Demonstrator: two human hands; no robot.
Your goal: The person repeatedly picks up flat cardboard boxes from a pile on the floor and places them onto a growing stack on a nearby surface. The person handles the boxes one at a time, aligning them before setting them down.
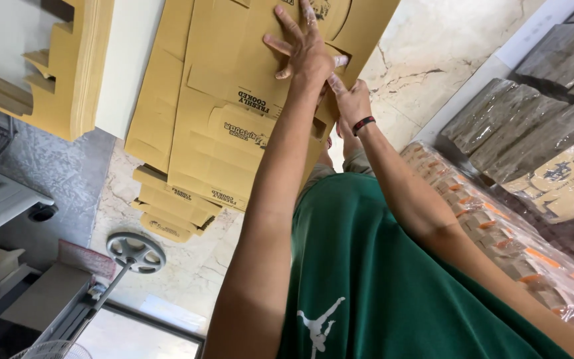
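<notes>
Head view, appears upside-down. Left hand (303, 50) flat, fingers spread, pressed on top flat carton (234, 100); not gripping. Right hand (350, 103) at carton edge, red-black wristband (363, 124) on wrist; fingers hidden behind carton, cannot tell grip. Carton on floor stack (174, 199), several more blanks fanned beneath, exact count unclear. Second blank stack (68, 66) apart at left. Wrapped bundles (526, 133) right, at least four. One wheel (135, 251) on floor.
</notes>
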